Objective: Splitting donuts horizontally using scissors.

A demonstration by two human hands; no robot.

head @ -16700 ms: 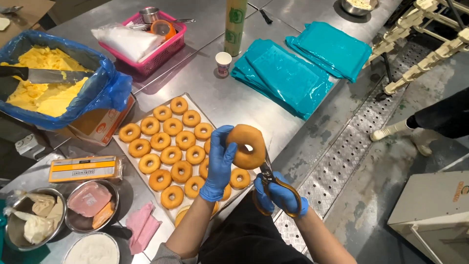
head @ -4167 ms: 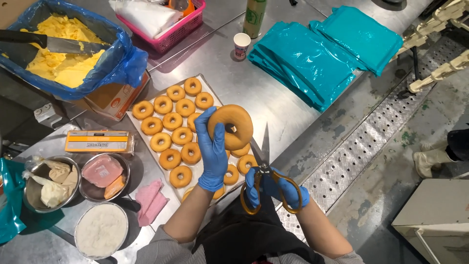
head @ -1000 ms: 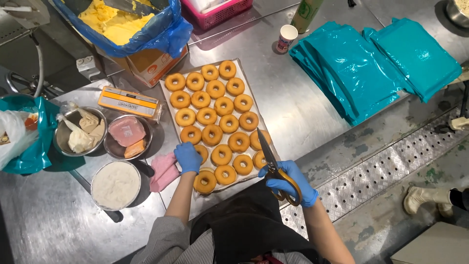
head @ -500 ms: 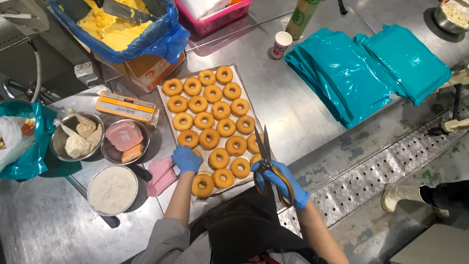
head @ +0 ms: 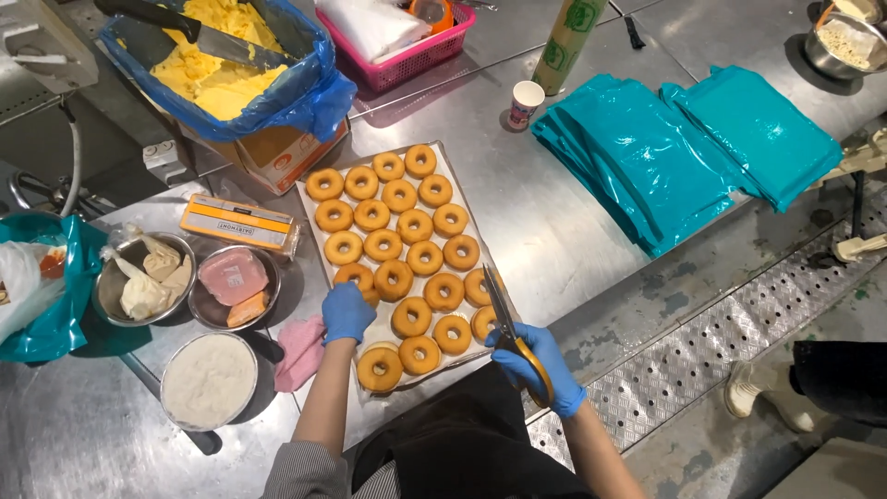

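Head view, left hand (head: 347, 312) grip pressed on doughnut tray (head: 309, 199) edge, right hand (head: 545, 365) clasping scissors (head: 506, 328)

— That table (head: 554, 231) looks like brushed steel, dull grey with scuffs. What about the floor strip at four o'clock?

— The grating (head: 702, 360) is metal too, bumpy with a raised tread pattern. The bowls (head: 111, 286) at nine o'clock are shinier steel.

— Both hands wear thin blue rubbery gloves, the left hand (head: 347, 312) and the right hand (head: 540, 365) alike. The scissors (head: 513, 337) have bright metal blades and yellow plastic handles.

— The doughnuts (head: 416, 226) look smooth and slightly glossy, lying on pale matt paper (head: 319, 240).

— At one o'clock the teal bags (head: 647, 157) are slick, shiny plastic. The basket (head: 416, 55) at twelve is pink plastic.

— And crinkly blue plastic film (head: 314, 83) lines the cardboard box (head: 277, 152).
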